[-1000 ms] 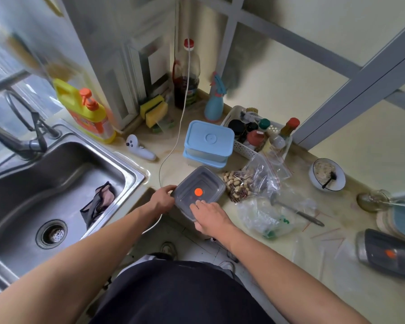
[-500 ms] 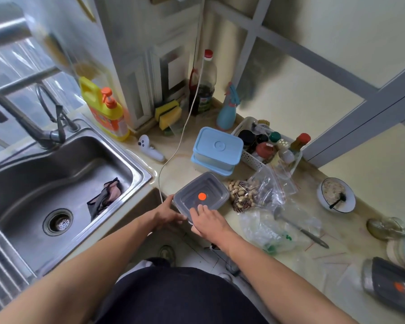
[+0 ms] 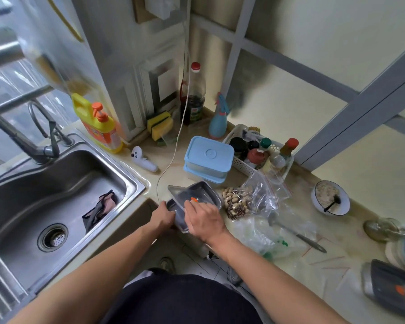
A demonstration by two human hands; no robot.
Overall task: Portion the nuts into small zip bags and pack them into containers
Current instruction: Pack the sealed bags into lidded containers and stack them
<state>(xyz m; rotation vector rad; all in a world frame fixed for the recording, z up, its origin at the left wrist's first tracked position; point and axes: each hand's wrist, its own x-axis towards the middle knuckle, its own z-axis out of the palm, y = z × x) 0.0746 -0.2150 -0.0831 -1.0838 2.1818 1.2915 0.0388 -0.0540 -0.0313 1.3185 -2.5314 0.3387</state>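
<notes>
A steel container (image 3: 171,203) sits at the counter's front edge. My left hand (image 3: 163,217) holds its near left side. My right hand (image 3: 204,218) grips the clear grey lid (image 3: 200,195) with an orange dot, tilted up and partly off the container. To the right lies an open plastic bag of nuts (image 3: 237,203). More clear zip bags (image 3: 264,232) are heaped beside it. Two stacked blue-lidded boxes (image 3: 208,157) stand behind the container.
A steel sink (image 3: 56,183) with a dark cloth lies to the left. A white basket of bottles (image 3: 260,150), a bowl with a spoon (image 3: 330,199), a metal spoon (image 3: 297,235) and another grey-lidded container (image 3: 393,286) crowd the counter on the right. A white cord (image 3: 173,146) hangs down.
The lid has come up off the steel container in my right hand and tilts to the right. My left hand has closed on the container's side. The camera has tilted up.
</notes>
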